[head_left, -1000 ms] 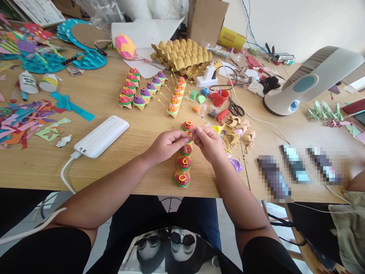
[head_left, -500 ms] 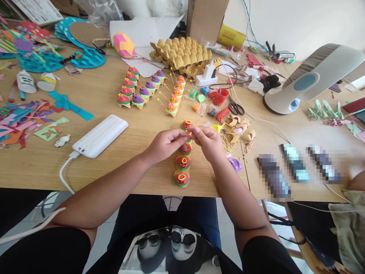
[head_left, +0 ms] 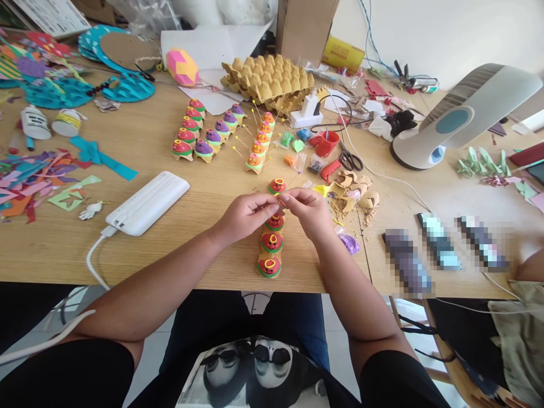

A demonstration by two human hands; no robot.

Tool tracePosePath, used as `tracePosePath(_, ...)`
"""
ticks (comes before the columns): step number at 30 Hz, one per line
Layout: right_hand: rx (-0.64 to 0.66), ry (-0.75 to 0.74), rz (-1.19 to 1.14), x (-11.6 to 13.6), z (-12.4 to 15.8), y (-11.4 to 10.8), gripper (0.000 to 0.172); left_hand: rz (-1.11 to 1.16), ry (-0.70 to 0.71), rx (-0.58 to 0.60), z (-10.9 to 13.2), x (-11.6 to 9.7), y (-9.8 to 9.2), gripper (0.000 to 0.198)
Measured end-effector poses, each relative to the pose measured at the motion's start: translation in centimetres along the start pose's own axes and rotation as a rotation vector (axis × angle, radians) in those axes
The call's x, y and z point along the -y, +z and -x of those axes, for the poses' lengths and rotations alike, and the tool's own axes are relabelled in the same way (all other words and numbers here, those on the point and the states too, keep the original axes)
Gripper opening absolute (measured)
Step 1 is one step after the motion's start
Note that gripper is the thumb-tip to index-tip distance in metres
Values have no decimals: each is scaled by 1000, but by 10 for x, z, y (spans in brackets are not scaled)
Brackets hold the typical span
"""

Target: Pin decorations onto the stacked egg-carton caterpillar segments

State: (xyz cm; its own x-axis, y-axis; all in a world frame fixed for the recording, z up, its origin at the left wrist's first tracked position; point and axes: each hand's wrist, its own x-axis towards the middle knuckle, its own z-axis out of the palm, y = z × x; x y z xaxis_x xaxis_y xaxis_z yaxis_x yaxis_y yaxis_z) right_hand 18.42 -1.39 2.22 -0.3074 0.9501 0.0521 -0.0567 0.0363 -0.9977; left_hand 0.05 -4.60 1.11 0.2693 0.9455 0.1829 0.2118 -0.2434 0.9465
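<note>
No wording can be read with certainty. Printing too small to make out stands on the yellow cylindrical package (head_left: 343, 54) at the upper right of centre, in dark lines on the white bottle (head_left: 35, 123) at the left, and in rows on the printed sheet (head_left: 55, 16) in the upper left corner. The white power bank (head_left: 148, 203), left of centre, bears tiny marks near its cable end, likewise illegible
</note>
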Motion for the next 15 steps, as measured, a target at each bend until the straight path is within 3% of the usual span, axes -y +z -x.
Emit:
tracePosePath(3,25,11,7,0,-1,-3,48,-32,37,-75,-2,0,-2,31)
tracePosePath(6,-5,-5,-26,-1,-2,-6,53,35,-24,-103,-4,-2,-4,35)
tracePosePath(11,-287,-88,-24,-3,-7,-14,49,82,-93,-151,-6,1,-6,38)
tracePosePath(15,-421,-90,181,-6,-14,-33,35,126,-82,-281,-11,13,-8,35)
